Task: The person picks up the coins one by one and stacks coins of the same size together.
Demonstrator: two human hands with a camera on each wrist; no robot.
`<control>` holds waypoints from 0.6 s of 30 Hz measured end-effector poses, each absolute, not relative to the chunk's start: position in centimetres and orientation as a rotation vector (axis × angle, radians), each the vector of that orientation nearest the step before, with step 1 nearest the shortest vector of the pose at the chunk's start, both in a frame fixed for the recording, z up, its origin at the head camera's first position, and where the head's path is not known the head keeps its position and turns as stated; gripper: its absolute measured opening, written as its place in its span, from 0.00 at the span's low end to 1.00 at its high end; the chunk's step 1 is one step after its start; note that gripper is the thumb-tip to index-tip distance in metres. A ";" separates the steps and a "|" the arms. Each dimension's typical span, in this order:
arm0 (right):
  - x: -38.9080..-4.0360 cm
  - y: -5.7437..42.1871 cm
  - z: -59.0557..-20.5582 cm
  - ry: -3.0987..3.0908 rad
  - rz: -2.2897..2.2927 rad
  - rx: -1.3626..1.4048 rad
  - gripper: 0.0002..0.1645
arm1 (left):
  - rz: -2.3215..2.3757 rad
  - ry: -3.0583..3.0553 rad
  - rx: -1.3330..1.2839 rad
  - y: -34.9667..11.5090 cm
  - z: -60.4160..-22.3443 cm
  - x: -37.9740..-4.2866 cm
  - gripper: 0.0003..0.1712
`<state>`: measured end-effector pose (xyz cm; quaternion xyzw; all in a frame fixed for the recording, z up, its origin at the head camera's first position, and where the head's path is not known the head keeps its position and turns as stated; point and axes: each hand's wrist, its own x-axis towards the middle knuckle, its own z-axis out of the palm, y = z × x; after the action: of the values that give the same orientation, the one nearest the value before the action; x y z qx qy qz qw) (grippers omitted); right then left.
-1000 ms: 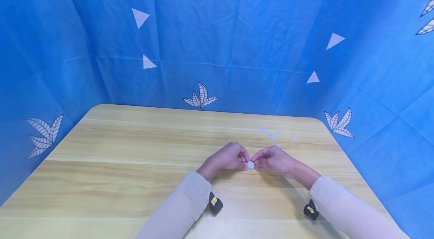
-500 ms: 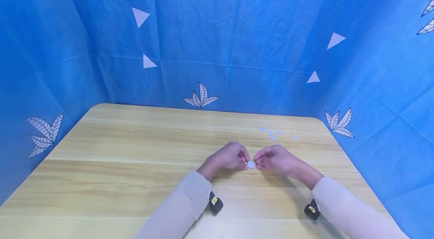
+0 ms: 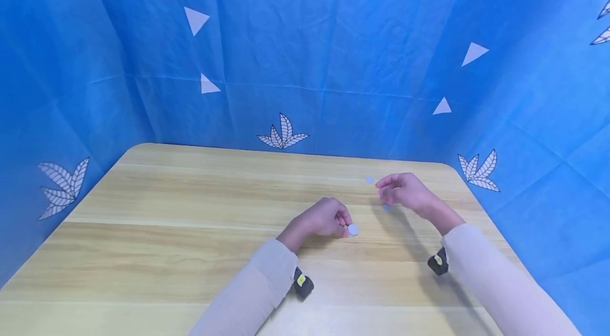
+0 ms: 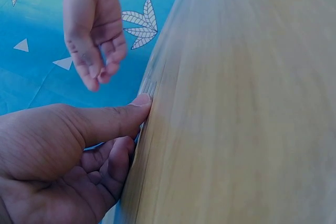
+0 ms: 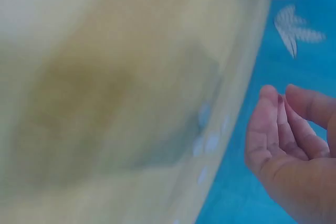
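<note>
My left hand [image 3: 325, 218] rests low over the wooden table and holds the near edge of a small stack of round white discs [image 3: 352, 230] between thumb and fingers. In the left wrist view the stack [image 4: 149, 87] shows several thin layers edge-on, right at the thumb tip. My right hand [image 3: 405, 191] hovers above the table farther back, its fingers bent loosely with nothing between them. Below it lies a loose disc [image 3: 385, 207], and another disc [image 3: 369, 180] sits just beyond its fingertips. The right wrist view shows several blurred discs [image 5: 211, 142] in and beside the hand's shadow.
The light wooden table [image 3: 190, 198] has rounded far corners. A blue cloth [image 3: 305, 61] with white leaves and triangles hangs around its back and sides. Each forearm has a small black wrist camera [image 3: 303, 284] under the sleeve.
My right hand has let go of the disc stack and moved up, back and right over the loose discs, covering some. My left hand stays at the stack.
</note>
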<state>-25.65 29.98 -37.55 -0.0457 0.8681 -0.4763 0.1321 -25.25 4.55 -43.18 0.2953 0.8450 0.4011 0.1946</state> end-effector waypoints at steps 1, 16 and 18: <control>-26.2 30.1 -37.4 2.531 -1.376 -0.134 0.21 | 1.128 2.369 0.825 4.5 -43.2 -25.3 0.09; -31.5 30.3 -38.1 2.705 -1.244 -0.114 0.20 | 1.141 2.365 0.829 4.5 -43.2 -25.4 0.09; -32.1 30.2 -38.6 2.773 -1.202 -0.153 0.19 | 1.136 2.367 0.824 4.4 -43.2 -25.4 0.09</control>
<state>-32.12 30.24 -38.60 -0.0505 0.9148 -0.3965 0.0576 -25.44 4.44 -43.17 0.2939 0.8439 0.4049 0.1937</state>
